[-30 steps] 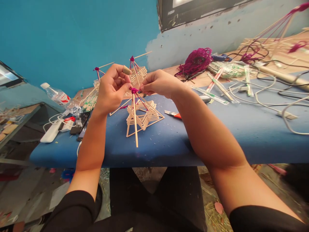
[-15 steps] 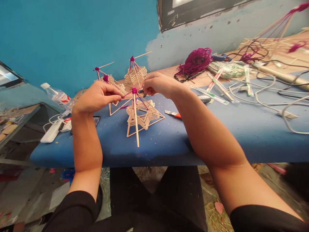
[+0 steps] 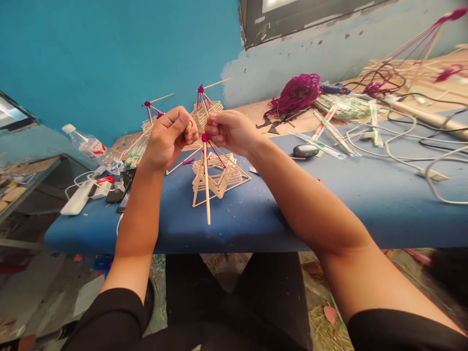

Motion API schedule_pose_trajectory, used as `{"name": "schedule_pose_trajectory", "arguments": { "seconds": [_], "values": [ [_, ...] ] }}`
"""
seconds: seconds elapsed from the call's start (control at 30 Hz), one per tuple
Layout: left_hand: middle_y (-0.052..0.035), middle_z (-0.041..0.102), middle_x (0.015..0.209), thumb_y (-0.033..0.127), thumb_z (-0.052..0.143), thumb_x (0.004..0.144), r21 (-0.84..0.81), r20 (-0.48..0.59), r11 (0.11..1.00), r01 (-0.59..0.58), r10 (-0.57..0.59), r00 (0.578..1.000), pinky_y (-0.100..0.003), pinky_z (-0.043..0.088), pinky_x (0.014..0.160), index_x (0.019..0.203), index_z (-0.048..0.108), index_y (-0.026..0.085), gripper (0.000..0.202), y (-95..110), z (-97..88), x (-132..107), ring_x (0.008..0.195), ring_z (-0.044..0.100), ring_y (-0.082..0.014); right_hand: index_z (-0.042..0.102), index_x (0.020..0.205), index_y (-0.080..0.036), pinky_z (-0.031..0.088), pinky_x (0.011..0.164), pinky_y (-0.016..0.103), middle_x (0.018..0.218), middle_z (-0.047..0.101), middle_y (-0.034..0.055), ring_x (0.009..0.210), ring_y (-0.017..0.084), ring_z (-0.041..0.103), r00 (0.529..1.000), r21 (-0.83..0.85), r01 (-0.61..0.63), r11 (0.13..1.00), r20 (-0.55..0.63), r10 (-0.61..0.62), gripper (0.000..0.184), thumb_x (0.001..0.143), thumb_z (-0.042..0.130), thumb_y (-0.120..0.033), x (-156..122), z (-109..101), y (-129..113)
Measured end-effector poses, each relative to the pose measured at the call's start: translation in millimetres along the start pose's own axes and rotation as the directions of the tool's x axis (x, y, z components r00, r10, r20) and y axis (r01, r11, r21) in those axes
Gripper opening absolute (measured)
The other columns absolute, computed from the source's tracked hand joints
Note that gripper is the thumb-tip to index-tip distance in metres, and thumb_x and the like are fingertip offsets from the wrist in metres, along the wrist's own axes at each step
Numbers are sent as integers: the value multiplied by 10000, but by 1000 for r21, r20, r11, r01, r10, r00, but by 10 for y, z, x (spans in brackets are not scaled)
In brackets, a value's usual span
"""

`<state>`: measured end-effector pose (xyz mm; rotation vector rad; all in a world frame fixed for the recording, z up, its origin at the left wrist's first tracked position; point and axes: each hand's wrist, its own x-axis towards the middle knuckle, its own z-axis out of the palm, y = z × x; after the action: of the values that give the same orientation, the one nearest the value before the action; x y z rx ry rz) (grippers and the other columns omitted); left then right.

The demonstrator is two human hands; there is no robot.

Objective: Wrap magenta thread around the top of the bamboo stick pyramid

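A small frame of thin wooden sticks stands on the blue padded table, its sticks meeting at a top bound with magenta thread. My left hand is closed in a pinch just left of that knot. My right hand is closed in a pinch right above and beside the knot. Both seem to hold the thread's ends, which are too thin to see clearly.
Two more stick frames stand behind my hands. A tangle of magenta thread, packs of sticks, a dark oval object and white cables lie to the right. A phone, a white device and a bottle lie left.
My left hand rose from beside the frame and came in close to the knot. My right hand shifted slightly left over the knot. The orange cutter is now hidden behind my right forearm.
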<state>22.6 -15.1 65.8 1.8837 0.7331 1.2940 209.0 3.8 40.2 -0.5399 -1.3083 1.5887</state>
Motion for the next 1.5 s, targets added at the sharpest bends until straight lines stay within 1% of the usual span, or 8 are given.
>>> {"name": "schedule_pose_trajectory", "arguments": {
  "seconds": [0.17, 0.43, 0.7, 0.93, 1.13, 1.23, 1.33, 1.5],
  "values": [
    [23, 487, 620, 753, 757, 871, 38, -28, 999, 13, -12, 1000, -286, 498, 534, 681, 489, 233, 615, 73, -33, -22, 546, 534, -102, 434, 692, -221, 256, 434, 208, 655, 403, -44, 531, 70, 277, 999, -44, 2, 999, 44, 0, 382, 979, 678, -288, -4, -35, -38],
    [21, 455, 590, 702, 842, 807, 64, -30, 998, 3, -1, 1000, -286, 427, 504, 634, 508, 225, 607, 186, -66, -70, 512, 428, -90, 450, 692, -231, 307, 447, 226, 642, 421, -48, 526, 77, 309, 999, -105, -13, 994, 28, 16, 406, 966, 744, -286, -38, -99, -105],
    [55, 303, 599, 832, 716, 840, -106, -164, 988, -110, 91, 982, -337, 605, 657, 704, 454, 257, 646, 10, 132, 15, 477, 336, -95, 378, 736, -255, 443, 562, 215, 675, 337, -58, 667, 120, 533, 988, 72, 141, 987, -69, -136, 512, 923, 826, -419, -11, -11, -66],
    [37, 446, 613, 744, 596, 996, 45, -234, 999, -2, 13, 972, -299, 508, 579, 805, 525, 265, 521, -67, 122, 58, 557, 512, -111, 369, 774, -263, 344, 454, 212, 672, 353, -67, 595, 104, 448, 993, 78, 104, 992, -70, -99, 504, 927, 819, -431, -27, 38, -78],
    [59, 301, 602, 734, 747, 903, -21, -178, 993, -118, 112, 978, -287, 364, 513, 725, 427, 240, 614, 16, 172, 57, 503, 361, -78, 410, 767, -251, 353, 454, 203, 660, 361, -72, 557, 82, 431, 995, 44, 80, 996, -67, -77, 465, 941, 821, -381, -9, 4, -98],
    [63, 278, 615, 662, 772, 918, -68, -183, 990, -126, 112, 977, -279, 320, 502, 713, 429, 237, 583, -8, 240, 93, 494, 304, -70, 459, 752, -234, 393, 471, 191, 658, 393, -66, 554, 72, 445, 992, 36, 93, 995, -83, -90, 424, 952, 814, -350, 22, -66, -80],
    [62, 282, 598, 531, 666, 1022, -105, -160, 994, 7, -24, 987, -279, 330, 505, 724, 498, 234, 453, -49, 246, 154, 489, 313, -76, 543, 737, -211, 454, 506, 188, 649, 463, -45, 573, 74, 500, 991, 21, 98, 995, -89, -96, 347, 958, 796, -298, 32, -127, -83],
    [10, 537, 656, 233, 614, 940, -167, -76, 982, 92, -106, 991, -284, 351, 506, 866, 708, 182, 130, -23, 179, 201, 512, 384, -80, 671, 753, -166, 525, 569, 192, 693, 620, 11, 641, 88, 625, 994, -17, 97, 995, -58, -98, 207, 907, 787, -240, -22, -186, -148]
  ]
}}
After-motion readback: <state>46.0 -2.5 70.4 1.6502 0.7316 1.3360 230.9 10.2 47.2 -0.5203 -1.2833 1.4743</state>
